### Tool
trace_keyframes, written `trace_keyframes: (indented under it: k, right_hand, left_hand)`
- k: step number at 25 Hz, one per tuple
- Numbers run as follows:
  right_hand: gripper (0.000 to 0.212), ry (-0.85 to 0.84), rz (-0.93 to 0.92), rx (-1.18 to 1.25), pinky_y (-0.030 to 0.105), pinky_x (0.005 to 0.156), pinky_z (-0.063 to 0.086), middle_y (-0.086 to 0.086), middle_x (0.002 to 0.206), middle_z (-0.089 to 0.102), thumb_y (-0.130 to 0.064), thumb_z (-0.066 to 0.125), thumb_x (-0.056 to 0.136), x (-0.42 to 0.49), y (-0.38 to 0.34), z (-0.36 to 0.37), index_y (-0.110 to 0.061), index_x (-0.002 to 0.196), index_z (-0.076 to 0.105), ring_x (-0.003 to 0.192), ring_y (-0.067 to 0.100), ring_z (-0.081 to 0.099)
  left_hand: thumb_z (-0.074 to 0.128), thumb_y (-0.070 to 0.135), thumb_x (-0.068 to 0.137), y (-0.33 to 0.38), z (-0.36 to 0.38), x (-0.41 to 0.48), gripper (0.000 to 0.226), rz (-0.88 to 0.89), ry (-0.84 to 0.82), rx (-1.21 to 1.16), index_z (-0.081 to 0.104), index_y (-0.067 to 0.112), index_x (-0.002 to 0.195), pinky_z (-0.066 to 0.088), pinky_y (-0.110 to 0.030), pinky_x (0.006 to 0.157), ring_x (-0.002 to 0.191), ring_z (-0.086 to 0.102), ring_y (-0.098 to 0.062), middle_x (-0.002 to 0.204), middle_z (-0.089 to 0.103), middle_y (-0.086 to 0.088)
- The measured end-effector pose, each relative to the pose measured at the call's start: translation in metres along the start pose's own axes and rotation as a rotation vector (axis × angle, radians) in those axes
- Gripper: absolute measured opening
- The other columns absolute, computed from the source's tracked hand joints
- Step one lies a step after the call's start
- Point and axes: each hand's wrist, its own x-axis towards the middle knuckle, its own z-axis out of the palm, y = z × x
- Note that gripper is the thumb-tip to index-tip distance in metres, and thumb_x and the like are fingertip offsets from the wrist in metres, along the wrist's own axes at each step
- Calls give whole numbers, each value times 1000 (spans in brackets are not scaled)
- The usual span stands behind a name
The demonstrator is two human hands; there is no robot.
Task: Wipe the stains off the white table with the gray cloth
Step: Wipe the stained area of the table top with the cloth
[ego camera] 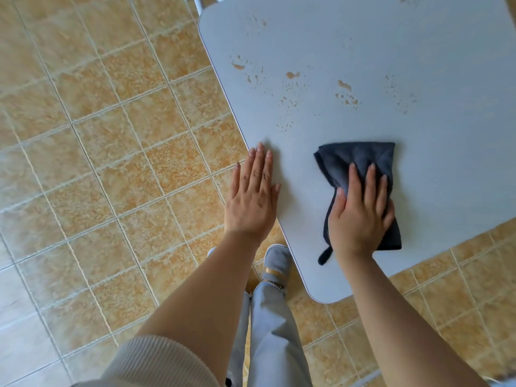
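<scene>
The white table [391, 51] fills the upper right of the head view. Brownish stains [346, 93] and several small droplets are scattered across its middle, with more spots near the far left edge [257, 22]. A dark gray cloth [360, 160] lies folded on the table's near part, below the stains. My right hand [360, 213] presses flat on the cloth's near half, fingers spread over it. My left hand [251, 199] rests flat on the table's left edge with the fingers together and nothing in it.
Tan floor tiles [97, 163] surround the table. My legs in light trousers and a grey shoe [276, 263] stand by the table's near corner [326, 297]. A chair leg [198, 2] shows at the top beyond the table.
</scene>
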Motion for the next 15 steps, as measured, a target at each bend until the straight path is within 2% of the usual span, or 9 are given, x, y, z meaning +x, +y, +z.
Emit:
trace_keyframes:
  k: [2,3,6,8,10,12,15]
  right_hand:
    - [47,-12,141,75,58,110,33,8,160,36,-38,40,104,38,-33,9,-28,150,43,148,33,32]
    - [48,-14,154,91,59,110,33,9,160,36,-41,40,104,54,-51,14,-28,150,44,148,34,32]
    - [47,63,-26,56,57,105,38,10,155,44,-48,41,103,61,-87,23,-30,146,50,142,34,41]
    - [45,96,-157,31,52,105,38,5,155,45,-49,40,105,46,-78,22,-32,146,49,143,30,42]
    - [42,96,-212,29,47,103,38,0,155,45,-48,41,106,33,-48,15,-35,145,49,143,25,42]
    - [40,79,-166,14,46,100,39,-2,155,44,-47,42,107,32,-18,10,-36,145,49,143,24,42]
    - [43,-28,-8,51,52,103,36,0,160,37,-45,39,106,63,-10,12,-36,148,44,147,27,35]
  left_hand:
    - [15,35,104,1,1,-1,57,-8,-4,11,2,12,155,2,-38,122,150,-4,-16,163,-1,-3]
    - [13,36,104,0,1,-1,57,-5,-8,22,2,13,155,2,-38,122,150,-4,-16,163,-1,-2]
    - [12,36,104,-4,2,-1,57,13,6,50,3,13,155,3,-38,122,150,-3,-17,163,0,-3]
    - [15,35,104,-4,1,-1,57,17,16,58,6,12,155,4,-39,121,150,0,-17,163,3,-3]
    - [17,35,104,-2,0,-1,57,6,23,57,8,12,155,4,-39,121,150,1,-17,163,4,-3]
    - [17,34,104,2,0,0,57,-17,32,42,9,11,155,4,-39,121,150,1,-17,163,6,-4]
    - [20,32,104,12,4,-1,57,-86,44,-9,10,10,155,3,-38,122,150,-1,-17,163,4,-4]
